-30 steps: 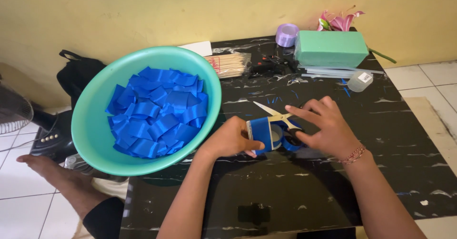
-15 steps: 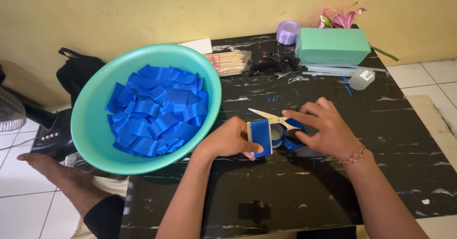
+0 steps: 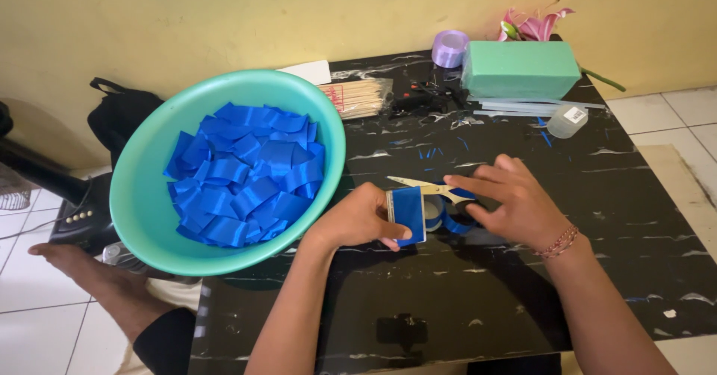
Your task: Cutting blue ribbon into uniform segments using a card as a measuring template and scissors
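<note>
The left hand [image 3: 358,218] has its grip closed around a folded piece of blue ribbon [image 3: 409,214], pinching it so it stands up just above the black surface [image 3: 448,293]. The right hand [image 3: 511,203] is closed on the scissors [image 3: 429,188]. The thin blades point left and lie almost flat over the top of the ribbon. A roll of blue ribbon [image 3: 444,218] sits on the surface between the two hands. To the left is a big green bowl [image 3: 142,196] full of cut blue ribbon pieces [image 3: 243,173]. Farther back are a green foam block [image 3: 519,69], a bunch of wooden sticks [image 3: 358,97] and a purple ribbon roll [image 3: 449,48].
</note>
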